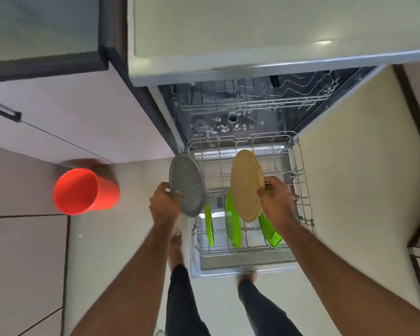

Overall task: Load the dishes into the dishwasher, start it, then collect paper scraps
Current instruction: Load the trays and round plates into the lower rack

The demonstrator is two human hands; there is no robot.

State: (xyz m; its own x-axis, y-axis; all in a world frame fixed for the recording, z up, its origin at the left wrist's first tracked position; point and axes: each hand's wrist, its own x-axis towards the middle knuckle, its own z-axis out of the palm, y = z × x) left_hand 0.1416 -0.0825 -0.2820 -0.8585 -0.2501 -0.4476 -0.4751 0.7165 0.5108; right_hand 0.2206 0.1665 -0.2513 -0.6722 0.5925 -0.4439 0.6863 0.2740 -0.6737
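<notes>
The dishwasher (pixel 344 98) stands open with its lower wire rack (pixel 303 187) pulled out over the dropped door. Three green plates (pixel 232 221) stand on edge in the near rows of that rack. My left hand (pixel 164 203) grips a grey speckled plate (pixel 187 185) by its lower edge, held upright just left of the rack. My right hand (pixel 277 202) grips a tan speckled plate (pixel 247 185) by its right edge, upright above the green plates. White scraps (pixel 224 128) lie on the dishwasher floor behind the rack.
An orange bucket (pixel 83 191) stands on the tiled floor to the left, under the cabinet fronts (pixel 70 122). The white countertop (pixel 252 27) overhangs the dishwasher. My legs and bare feet (pixel 176 243) are at the near edge of the open door.
</notes>
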